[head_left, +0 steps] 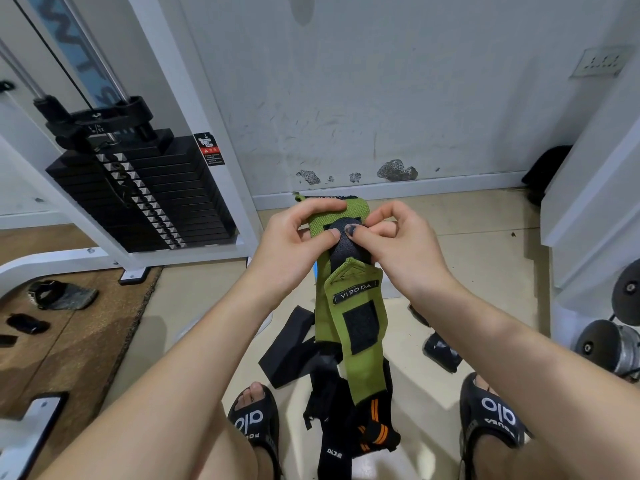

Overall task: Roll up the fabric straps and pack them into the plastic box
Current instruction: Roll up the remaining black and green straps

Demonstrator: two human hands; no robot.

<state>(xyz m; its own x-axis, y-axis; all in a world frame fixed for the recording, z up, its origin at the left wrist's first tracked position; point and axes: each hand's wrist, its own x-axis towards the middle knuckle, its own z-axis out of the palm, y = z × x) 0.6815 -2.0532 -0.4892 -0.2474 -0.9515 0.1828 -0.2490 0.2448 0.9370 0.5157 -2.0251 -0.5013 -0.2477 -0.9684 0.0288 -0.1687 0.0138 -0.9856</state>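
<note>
Rolling begins: my left hand [294, 233] and right hand [398, 237] pinch the green fabric strap's [360, 327] black end, above the black strap pile [311, 362]. Next: tight turns. Plastic box unseen.

Black straps [298, 348] on tiled floor [485, 265]

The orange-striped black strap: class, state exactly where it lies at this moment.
In the head view, the orange-striped black strap lies on the floor at bottom centre, between the two sandalled feet, under the hanging end of the green strap.
</note>
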